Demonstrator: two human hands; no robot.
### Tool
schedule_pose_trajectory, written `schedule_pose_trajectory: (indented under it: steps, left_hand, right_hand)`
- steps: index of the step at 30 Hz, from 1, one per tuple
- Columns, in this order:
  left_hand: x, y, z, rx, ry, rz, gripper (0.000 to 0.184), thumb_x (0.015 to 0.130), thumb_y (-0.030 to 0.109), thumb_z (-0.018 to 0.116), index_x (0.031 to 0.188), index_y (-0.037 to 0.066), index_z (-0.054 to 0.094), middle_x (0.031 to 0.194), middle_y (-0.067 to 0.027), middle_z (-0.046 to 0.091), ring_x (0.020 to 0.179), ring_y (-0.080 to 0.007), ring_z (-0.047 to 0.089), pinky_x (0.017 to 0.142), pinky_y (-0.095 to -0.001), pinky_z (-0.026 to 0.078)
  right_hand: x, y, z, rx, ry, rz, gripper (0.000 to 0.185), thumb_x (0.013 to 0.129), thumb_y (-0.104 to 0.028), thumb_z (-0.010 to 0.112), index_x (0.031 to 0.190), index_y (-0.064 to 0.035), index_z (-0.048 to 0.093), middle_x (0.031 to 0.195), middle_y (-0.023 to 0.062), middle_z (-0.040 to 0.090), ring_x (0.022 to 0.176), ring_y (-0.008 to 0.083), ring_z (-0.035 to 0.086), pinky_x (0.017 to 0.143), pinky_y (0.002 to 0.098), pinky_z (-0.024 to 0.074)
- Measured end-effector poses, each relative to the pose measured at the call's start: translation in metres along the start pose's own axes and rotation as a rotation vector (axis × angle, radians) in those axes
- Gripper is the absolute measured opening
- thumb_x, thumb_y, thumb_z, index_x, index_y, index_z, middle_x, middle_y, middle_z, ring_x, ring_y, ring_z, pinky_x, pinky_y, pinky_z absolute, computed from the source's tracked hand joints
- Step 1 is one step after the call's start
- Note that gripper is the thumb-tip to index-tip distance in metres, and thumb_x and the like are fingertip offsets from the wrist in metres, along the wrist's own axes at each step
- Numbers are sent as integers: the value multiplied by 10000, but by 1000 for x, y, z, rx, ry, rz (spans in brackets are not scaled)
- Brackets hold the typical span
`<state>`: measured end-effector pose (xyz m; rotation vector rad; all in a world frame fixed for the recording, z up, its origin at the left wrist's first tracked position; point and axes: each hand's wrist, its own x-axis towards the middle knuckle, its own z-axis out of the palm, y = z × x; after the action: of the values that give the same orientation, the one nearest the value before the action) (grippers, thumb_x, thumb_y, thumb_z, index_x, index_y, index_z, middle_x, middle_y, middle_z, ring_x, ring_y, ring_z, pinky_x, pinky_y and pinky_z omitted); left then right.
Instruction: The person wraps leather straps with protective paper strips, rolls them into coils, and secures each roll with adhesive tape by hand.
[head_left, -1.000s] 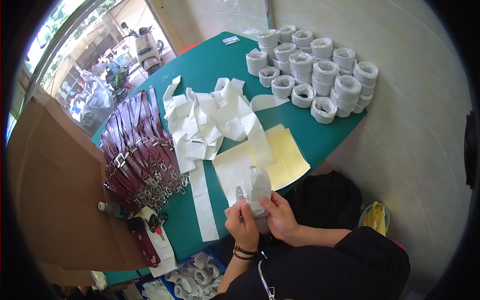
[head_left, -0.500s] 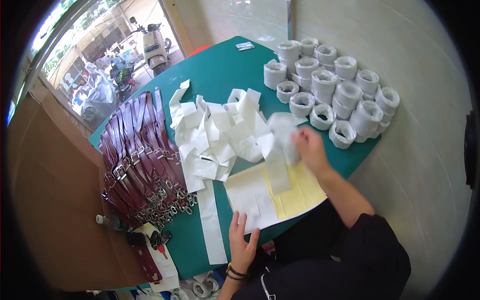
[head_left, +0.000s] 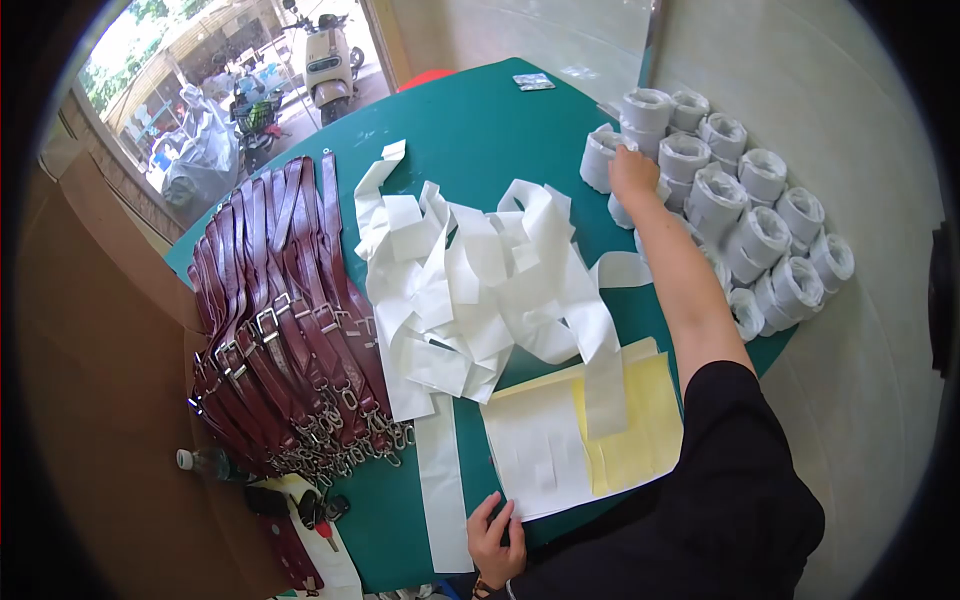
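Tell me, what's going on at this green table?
A person's right hand is out at a white roll on the left end of the roll cluster; whether it grips that roll is unclear. The left hand is by the near corner of the stacked papers. Loose white strips lie heaped in the middle of the table, with dark red straps to their left.

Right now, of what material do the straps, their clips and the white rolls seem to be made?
Straps: dark red leather or imitation leather, smooth, with glossy highlights.
Clips: probably metal, silvery with bright reflections.
White rolls: perhaps paper or thin cloth, matte, wrinkled around the openings; I cannot tell which.
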<state>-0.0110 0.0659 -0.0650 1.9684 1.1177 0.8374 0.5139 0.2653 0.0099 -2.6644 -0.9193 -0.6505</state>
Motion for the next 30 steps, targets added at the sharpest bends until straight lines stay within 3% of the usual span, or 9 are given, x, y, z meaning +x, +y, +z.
schedule_pose_trajectory:
  steps: [6, 11, 14, 19, 23, 27, 30]
  left_hand:
    - [-3, -9, 2, -30, 47, 45, 202, 749, -3, 615, 940, 5, 683, 1064, -153, 606, 968, -290, 582, 809, -328, 479]
    - [-2, -5, 4, 40, 22, 111, 205, 745, -6, 627, 941, 8, 685, 1039, -154, 615, 964, -293, 583, 826, -336, 472]
    - [-2, -2, 3, 77, 27, 105, 202, 745, -5, 633, 939, 9, 686, 1034, -153, 618, 965, -293, 584, 833, -340, 470]
    - [-3, -2, 7, 107, 40, 112, 204, 737, 5, 643, 935, 21, 688, 1034, -142, 622, 960, -292, 589, 829, -343, 465]
    - [-2, -2, 10, 134, 46, 144, 212, 729, 11, 648, 936, 31, 687, 1023, -133, 629, 952, -291, 595, 821, -345, 459]
    - [-1, 2, 5, 163, 45, 123, 206, 733, -7, 646, 932, 24, 687, 1014, -139, 627, 959, -287, 587, 832, -344, 460]
    - [0, 2, 7, 158, 26, 149, 205, 730, -6, 649, 929, 26, 685, 1005, -135, 630, 951, -290, 590, 824, -345, 456]
  right_hand:
    - [-16, -1, -2, -106, -98, -189, 197, 836, -124, 490, 1011, -73, 563, 875, 180, 660, 813, 339, 654, 675, 458, 513]
    - [-16, 9, 2, -109, -97, -169, 208, 853, -153, 510, 1037, -66, 551, 890, 180, 662, 846, 321, 657, 679, 439, 518]
    - [-6, 21, 23, -4, -82, -150, 274, 804, -182, 583, 1050, -73, 533, 858, 181, 655, 795, 332, 651, 660, 436, 518]
    - [-12, 16, -2, -38, -156, -199, 345, 786, -224, 632, 1087, -97, 522, 848, 169, 658, 785, 324, 653, 658, 427, 522]
    - [-14, 24, -14, 6, -197, -227, 482, 741, -250, 694, 1163, -126, 499, 909, 168, 658, 839, 341, 643, 708, 425, 518]
    - [-11, 35, -8, 152, -219, -325, 518, 709, -187, 711, 1170, -101, 492, 989, 186, 644, 892, 343, 633, 748, 436, 509]
    - [-4, 52, -4, 242, -337, -480, 673, 690, -139, 712, 1291, -100, 411, 1102, 217, 598, 1001, 365, 586, 847, 415, 479]
